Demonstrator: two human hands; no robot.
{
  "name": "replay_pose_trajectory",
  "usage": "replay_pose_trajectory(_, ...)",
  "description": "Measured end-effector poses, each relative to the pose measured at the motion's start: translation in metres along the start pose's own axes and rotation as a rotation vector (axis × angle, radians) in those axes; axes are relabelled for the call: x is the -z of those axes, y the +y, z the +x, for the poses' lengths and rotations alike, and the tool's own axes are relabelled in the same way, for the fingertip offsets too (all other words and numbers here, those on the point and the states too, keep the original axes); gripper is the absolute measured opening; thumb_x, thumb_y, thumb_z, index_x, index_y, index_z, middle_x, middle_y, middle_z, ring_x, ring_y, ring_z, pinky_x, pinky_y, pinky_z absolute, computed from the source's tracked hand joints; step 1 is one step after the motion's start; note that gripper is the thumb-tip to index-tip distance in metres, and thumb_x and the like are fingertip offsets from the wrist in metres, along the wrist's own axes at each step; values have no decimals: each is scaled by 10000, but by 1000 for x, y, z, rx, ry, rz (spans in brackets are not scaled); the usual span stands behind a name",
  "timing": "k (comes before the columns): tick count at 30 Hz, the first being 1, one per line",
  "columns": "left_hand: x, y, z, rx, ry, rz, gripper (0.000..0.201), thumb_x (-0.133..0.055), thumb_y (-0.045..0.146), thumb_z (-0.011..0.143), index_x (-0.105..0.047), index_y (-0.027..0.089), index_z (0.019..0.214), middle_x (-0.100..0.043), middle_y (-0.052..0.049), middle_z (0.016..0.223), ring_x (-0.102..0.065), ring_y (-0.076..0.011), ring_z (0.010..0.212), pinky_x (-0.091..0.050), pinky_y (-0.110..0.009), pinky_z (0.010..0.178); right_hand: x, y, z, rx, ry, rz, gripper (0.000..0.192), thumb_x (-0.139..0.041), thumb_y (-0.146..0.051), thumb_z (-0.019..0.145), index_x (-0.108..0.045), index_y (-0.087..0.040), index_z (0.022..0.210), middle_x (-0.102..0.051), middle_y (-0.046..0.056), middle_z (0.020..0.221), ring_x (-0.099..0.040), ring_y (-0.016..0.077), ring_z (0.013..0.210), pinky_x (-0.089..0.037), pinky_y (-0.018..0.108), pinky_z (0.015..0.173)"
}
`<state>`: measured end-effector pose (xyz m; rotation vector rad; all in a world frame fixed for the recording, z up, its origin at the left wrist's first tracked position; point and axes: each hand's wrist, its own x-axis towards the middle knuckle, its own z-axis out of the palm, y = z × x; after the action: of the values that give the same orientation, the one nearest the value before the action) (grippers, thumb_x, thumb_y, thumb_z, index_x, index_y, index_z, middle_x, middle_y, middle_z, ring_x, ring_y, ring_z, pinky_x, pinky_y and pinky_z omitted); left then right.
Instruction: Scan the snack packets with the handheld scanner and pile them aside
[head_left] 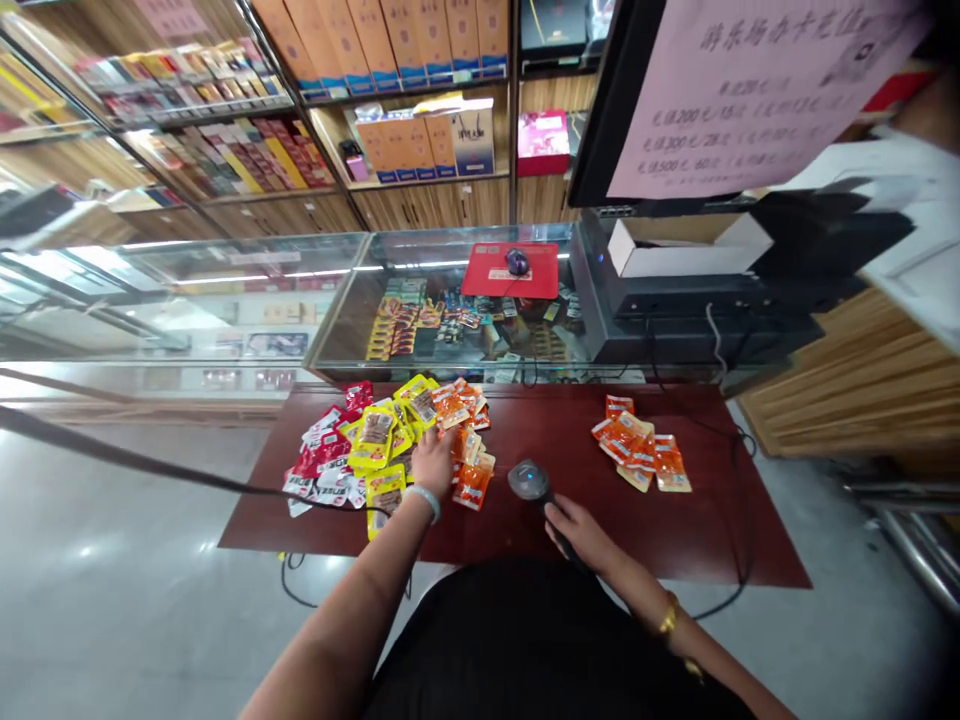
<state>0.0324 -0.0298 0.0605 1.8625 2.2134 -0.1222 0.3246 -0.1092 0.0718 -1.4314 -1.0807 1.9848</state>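
Shop table | left hand fingers down in mixed snack packets, grip unclear | right hand closed around barcode scanner, aimed pileward | scanned-looking orange packets apart

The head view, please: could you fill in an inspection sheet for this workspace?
Surface: dark red table, bare at the front right.
Job's things: mixed pile of snack packets; handheld scanner; small pile of orange packets.
Clutter: nothing seen.
Grippers: left hand rests on the mixed pile; right hand grips the scanner's handle.
Cables: black cable crosses the floor to the table.
Surroundings: glass display counter, red mouse pad, stocked shelves.
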Motion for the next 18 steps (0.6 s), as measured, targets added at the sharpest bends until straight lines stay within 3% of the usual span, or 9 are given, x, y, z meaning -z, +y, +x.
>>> replay_pose_trajectory(2, 6, 6, 15, -21, -33, 46, 569, -466, 139, 885, -525, 326, 1419, -495, -156, 1365, -518, -324, 1173, -452, -444, 943, -3, -2, -1, 17, 15, -9, 620, -596, -812, 716, -538, -210, 855, -482, -84, 512, -381, 75, 383, -274, 202, 373)
replay_pose_trajectory(5, 8, 9, 25, -74, -26, 101, 471, -471, 147, 876, -591, 239, 1322, -521, -177, 1311, -508, -340, 1168, -453, -447, 922, -4, -2, -5, 20, 41, -2, 617, -592, -803, 731, -550, -205, 880, -489, -79, 534, -397, 78, 405, -288, 200, 389)
replay_pose_trajectory(10, 3, 0, 16, -161, 22, 156, 444, -577, 233, 847, -550, 111, 1273, -554, -220, 1291, -507, -360, 1198, -423, -456, 979, -1, 9, -10, 29, 90, 9, 584, -585, -784, 758, -531, -207, 830, -517, -64, 570, -421, 80, 428, -313, 202, 409)
replay_pose_trajectory(15, 5, -5, 7, -47, -166, 44, 491, -627, 333, 856, -473, 107, 1264, -680, -208, 1054, -663, -336, 1015, -480, -410, 866, 4, 17, -13, 19, 125, 52, 598, -591, -804, 729, -505, -217, 807, -513, -69, 559, -421, 81, 411, -311, 209, 405)
replay_pose_trajectory(18, 7, 10, 8, 0, -205, -160, 449, -618, 311, 873, -436, 154, 1252, -699, -168, 1043, -705, -282, 942, -493, -347, 798, 8, 14, -16, 11, 140, 98, 616, -596, -819, 709, -486, -222, 811, -505, -80, 557, -408, 72, 394, -308, 206, 398)
